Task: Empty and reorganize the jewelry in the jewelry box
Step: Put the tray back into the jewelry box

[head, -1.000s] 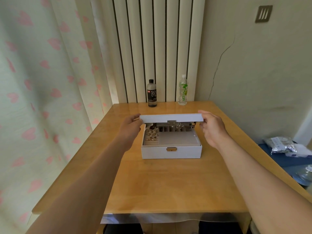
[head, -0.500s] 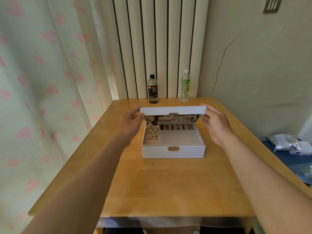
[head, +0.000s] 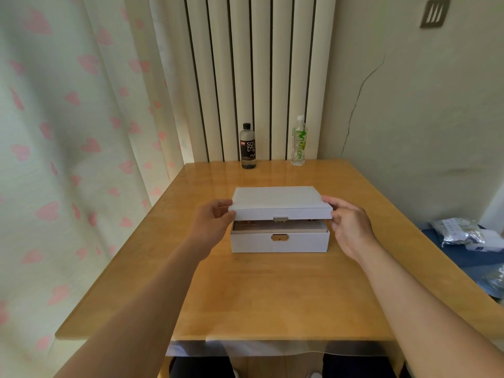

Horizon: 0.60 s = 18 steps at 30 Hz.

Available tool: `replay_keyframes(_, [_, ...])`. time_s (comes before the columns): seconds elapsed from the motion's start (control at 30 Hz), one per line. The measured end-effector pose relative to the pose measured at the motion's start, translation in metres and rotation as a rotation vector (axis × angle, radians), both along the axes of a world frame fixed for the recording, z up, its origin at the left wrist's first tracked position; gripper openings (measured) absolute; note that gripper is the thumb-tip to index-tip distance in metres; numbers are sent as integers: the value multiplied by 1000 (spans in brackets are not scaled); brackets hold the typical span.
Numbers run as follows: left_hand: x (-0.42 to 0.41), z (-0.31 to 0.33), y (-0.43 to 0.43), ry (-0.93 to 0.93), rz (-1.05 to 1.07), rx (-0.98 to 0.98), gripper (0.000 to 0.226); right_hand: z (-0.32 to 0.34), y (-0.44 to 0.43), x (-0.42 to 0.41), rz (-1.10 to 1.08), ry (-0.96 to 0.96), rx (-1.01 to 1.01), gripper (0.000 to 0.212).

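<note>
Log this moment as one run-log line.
left hand: holds lid's left end | right hand: holds right end | lid: ajar above jewelry box | clasp: unlatched | table: box centered

Jewelry box (head: 279, 242) mid-table (head: 272, 296), lid (head: 278, 203) just above its base. Left hand (head: 211, 223) at lid's left end, right hand (head: 351, 225) at right. Two bottles (head: 248, 146) behind, at table's far edge.

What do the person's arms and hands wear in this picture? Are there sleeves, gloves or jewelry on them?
Both forearms are bare as far as the picture shows: no sleeves reach into view. The left hand and the right hand wear no gloves. I see no watch, bracelet or ring on them.
</note>
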State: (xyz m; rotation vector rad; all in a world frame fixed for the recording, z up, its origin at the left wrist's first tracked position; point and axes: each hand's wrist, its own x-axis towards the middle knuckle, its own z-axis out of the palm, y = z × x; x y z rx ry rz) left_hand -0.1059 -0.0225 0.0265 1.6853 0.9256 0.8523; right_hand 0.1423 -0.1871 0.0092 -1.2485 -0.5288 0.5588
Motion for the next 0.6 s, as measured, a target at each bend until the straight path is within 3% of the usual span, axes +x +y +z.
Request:
replay_keyframes(0.2, [0, 2, -1, 2, -1, 17, 35, 5, 0, -1, 8, 0, -5, 50])
replay_keyframes(0.4, [12, 17, 6, -69, 44, 33, 38, 22, 8, 1, 30, -102, 15, 34])
replay_keyframes(0.6, [20, 20, 14, 67, -39, 174, 75, 34, 20, 6, -52, -226, -23, 28])
